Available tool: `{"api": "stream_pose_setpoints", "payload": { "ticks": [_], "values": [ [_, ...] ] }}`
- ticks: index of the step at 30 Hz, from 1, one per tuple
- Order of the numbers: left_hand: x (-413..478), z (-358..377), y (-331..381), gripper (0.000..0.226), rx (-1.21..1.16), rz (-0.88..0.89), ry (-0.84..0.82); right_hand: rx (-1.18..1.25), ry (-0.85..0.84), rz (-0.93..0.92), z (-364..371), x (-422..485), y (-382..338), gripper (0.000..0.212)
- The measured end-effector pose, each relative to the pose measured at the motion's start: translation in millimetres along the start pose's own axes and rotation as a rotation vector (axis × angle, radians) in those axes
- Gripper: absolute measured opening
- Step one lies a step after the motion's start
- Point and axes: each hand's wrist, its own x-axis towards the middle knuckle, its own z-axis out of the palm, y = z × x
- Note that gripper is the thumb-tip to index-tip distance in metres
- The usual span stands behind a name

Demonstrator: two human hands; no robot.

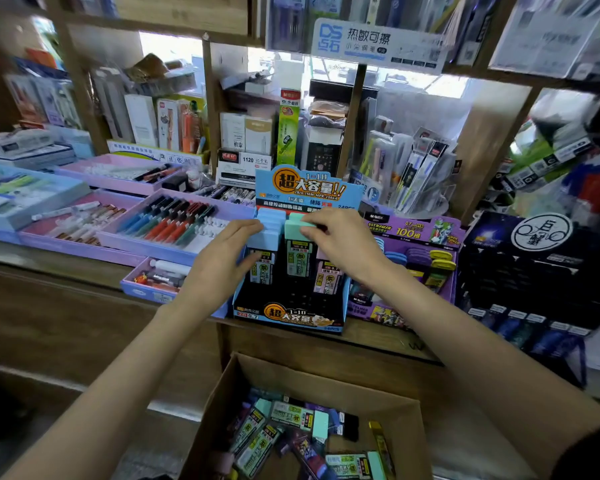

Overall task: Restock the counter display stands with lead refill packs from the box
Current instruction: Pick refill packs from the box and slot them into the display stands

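Cardboard box (326, 379) sits nearest, below the counter edge (378, 336), flaps up, with a loose jumble of refill packs (291, 415) in the bottom, mint, black and purple ones lying every which way.

Up on the counter is the blue display stand (291, 315). It has blue-capped packs (269, 220) in the left column, a mint-capped pack (296, 258) in the middle and a pink pack (328, 278) lower on the right. The front rows are just bare black slots.

Right hand (343, 240) has its fingertips pinched round the mint cap. Left hand (222, 258) is mostly flat, fingers stretched out and resting on the blue caps, not gripping anything as far as I can tell.

It's tight up there: a purple stand (412, 232) is right beside it on the right, pen trays (142, 242) are jammed against the left, and shelves are close behind.
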Motion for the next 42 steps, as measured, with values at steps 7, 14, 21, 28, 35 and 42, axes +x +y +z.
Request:
{"api": "stream_pose_setpoints", "payload": {
  "ticks": [7,14,21,28,35,42],
  "values": [
    [-0.7,6.5,-2.9,0.038,-0.037,0.012,0.063,0.084,-0.015,0.030,4.9,-1.4,2.5,0.025],
    [2.0,9.0,-5.9,0.037,-0.001,0.013,0.072,0.061,0.006,0.015,14.7,-0.9,1.4,0.018],
    [2.6,6.5,-4.1,0.038,0.037,0.040,0.064,-0.237,0.054,-0.073,25.4,-2.3,14.3,0.030],
    [-28.3,-13.8,14.0,0.033,0.057,0.071,0.086,-0.215,0.000,-0.064,8.4,-6.3,5.5,0.035],
    [-119.8,16.7,24.7,0.026,-0.148,-0.065,-0.059,-0.034,-0.120,-0.136,1.9,-99.4,6.7,0.021],
    [-210.9,107.9,-1.1,0.041,-0.236,-0.455,-0.433,0.022,-0.524,0.116,78.6,-198.0,48.0,0.022]
  ]
}}
